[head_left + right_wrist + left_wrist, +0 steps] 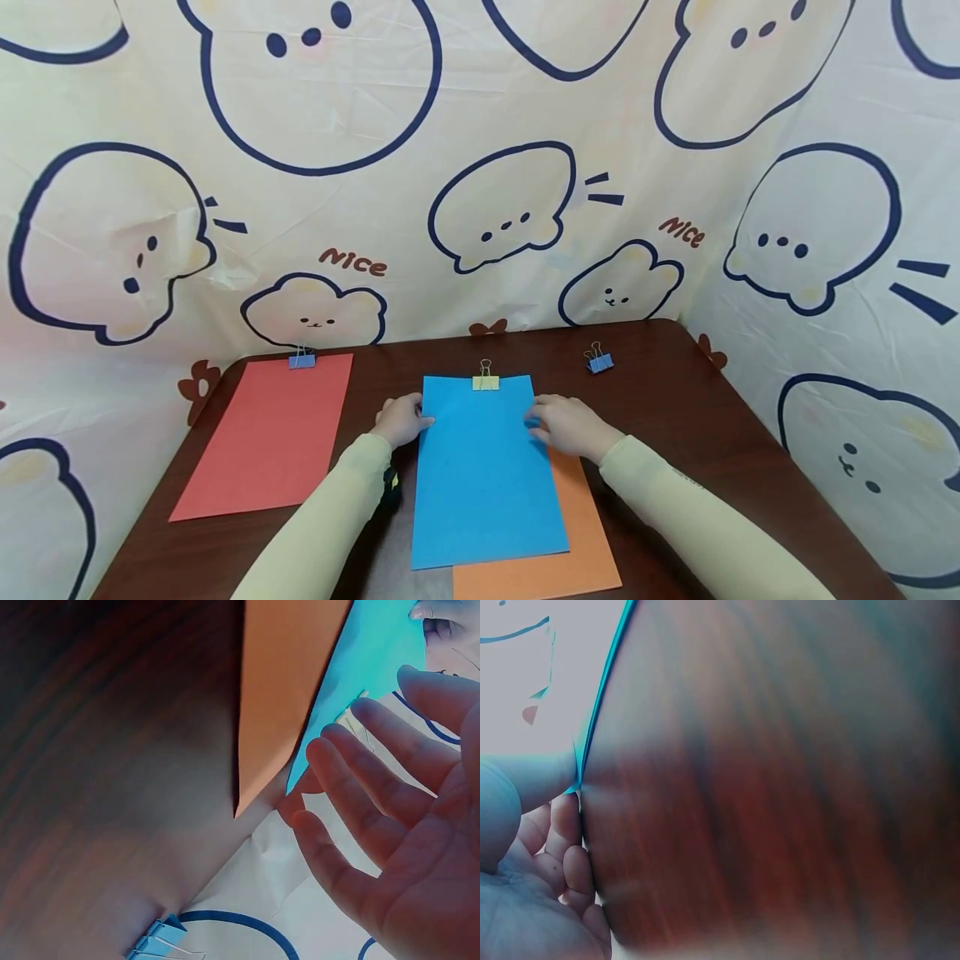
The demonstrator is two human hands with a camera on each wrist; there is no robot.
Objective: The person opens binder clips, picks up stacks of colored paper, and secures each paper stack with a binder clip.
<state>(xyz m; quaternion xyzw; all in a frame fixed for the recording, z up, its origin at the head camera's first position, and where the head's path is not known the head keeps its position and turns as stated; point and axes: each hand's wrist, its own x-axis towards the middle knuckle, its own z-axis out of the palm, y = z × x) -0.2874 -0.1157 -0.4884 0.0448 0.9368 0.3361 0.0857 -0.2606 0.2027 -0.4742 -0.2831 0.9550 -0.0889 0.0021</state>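
Observation:
A bright blue sheet of paper carries a yellow binder clip at the middle of its top edge. My left hand pinches the sheet's left edge near the top, thumb above and fingers below, as the left wrist view shows. By the upper right edge is my right hand; in the right wrist view its fingers are spread and loosely bent, gripping nothing. An orange sheet lies partly hidden beneath the blue one, showing along the right and bottom.
A red sheet with a blue binder clip on its top edge lies at the left of the dark wooden table. Another blue binder clip lies loose at the back right. Patterned cloth hangs behind the table.

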